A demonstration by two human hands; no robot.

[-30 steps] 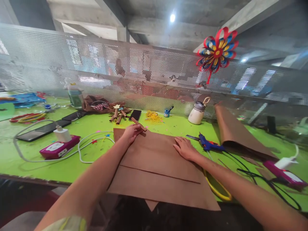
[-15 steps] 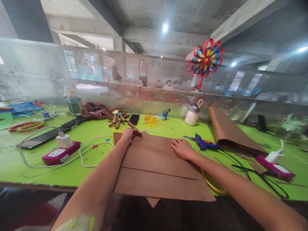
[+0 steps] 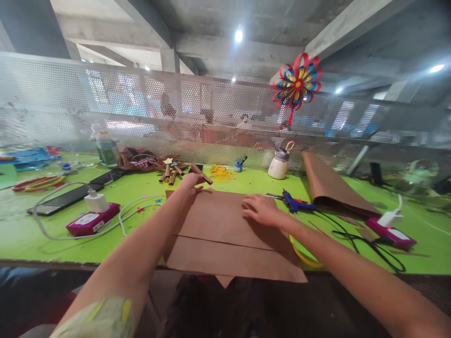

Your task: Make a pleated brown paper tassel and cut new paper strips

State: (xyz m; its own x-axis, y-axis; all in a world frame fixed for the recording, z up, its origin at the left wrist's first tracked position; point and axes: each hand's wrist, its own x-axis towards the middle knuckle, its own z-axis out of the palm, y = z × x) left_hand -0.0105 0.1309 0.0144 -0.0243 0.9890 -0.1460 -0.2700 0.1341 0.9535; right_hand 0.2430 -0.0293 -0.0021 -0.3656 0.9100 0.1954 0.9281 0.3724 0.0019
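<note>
Brown paper (image 3: 219, 213) — under right hand (image 3: 262, 210) (palm down).

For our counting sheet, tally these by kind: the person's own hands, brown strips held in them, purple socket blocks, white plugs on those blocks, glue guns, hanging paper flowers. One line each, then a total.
Hands (left hand, right hand): 2
Held brown strip: 1
Purple socket blocks: 2
White plugs: 2
Glue gun: 1
Hanging paper flower: 1
Total: 9
</note>
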